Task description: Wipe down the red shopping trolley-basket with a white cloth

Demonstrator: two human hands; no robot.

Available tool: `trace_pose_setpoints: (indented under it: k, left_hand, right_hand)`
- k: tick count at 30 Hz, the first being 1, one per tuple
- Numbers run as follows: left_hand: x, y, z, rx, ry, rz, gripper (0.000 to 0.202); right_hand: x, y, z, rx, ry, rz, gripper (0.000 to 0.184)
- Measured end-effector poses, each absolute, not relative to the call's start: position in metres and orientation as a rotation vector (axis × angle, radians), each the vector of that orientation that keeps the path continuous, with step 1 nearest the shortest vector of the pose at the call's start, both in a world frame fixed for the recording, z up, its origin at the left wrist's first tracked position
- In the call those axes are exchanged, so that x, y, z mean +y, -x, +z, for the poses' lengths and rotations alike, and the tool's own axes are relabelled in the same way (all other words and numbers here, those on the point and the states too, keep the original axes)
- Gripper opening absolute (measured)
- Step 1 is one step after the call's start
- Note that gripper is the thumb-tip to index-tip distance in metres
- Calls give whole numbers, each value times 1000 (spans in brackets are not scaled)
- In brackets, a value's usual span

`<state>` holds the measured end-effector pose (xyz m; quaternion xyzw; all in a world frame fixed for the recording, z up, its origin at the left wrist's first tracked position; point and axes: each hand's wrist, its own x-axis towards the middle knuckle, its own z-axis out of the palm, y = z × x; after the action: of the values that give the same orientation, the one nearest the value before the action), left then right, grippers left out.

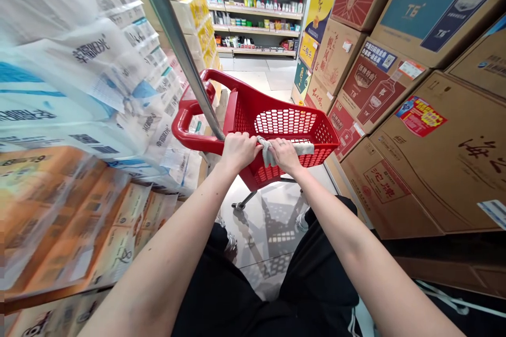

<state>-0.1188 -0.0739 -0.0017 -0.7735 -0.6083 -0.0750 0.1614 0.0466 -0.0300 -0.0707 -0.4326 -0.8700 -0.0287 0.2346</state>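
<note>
A red plastic shopping cart (284, 118) stands in front of me in a narrow aisle, its mesh basket holding nothing I can see. My left hand (237, 150) is closed over the cart's near rim. My right hand (284, 154) is closed beside it on the same rim, gripping a pale grey cloth (302, 148) that lies along the rim. The two hands nearly touch. A grey metal pole (177, 45) slants from the upper left down to my left hand.
Stacked packs of tissue paper (79, 116) line the left. Brown and red cardboard cartons (415, 116) are piled on the right. Far shelves (256, 10) hold bottles and boxes. Glossy tile floor (272, 231) shows beneath the cart and beyond it.
</note>
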Motion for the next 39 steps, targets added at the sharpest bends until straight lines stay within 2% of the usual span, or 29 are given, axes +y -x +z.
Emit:
trace_pose_setpoints:
  k: [3, 12, 18, 24, 30, 33, 39]
  left_hand:
    - [-76, 118, -2, -1728, 2214, -219, 49]
    - [-74, 119, -4, -1731, 2220, -231, 52]
    - [-69, 121, -5, -1704, 2207, -213, 49]
    - [-67, 120, -6, -1689, 2195, -183, 47]
    - [-65, 120, -4, -1686, 2190, -166, 47]
    - [-64, 119, -4, -1670, 2187, -167, 45]
    - [-68, 119, -1, -1675, 2191, -188, 43]
  right_hand:
    - [-22, -73, -77, -2459, 1149, -80, 38]
    - [-1, -157, -98, -2420, 1418, -230, 38]
    - [-12, -125, -96, -2324, 1433, -236, 40]
    - [-7, -99, -88, -2312, 1347, -52, 45]
    - [9, -98, -75, -2260, 1614, 179, 57]
    - [-4, -70, -70, -2258, 1511, 123, 55]
    - [-34, -40, -78, -2193, 1186, -35, 38]
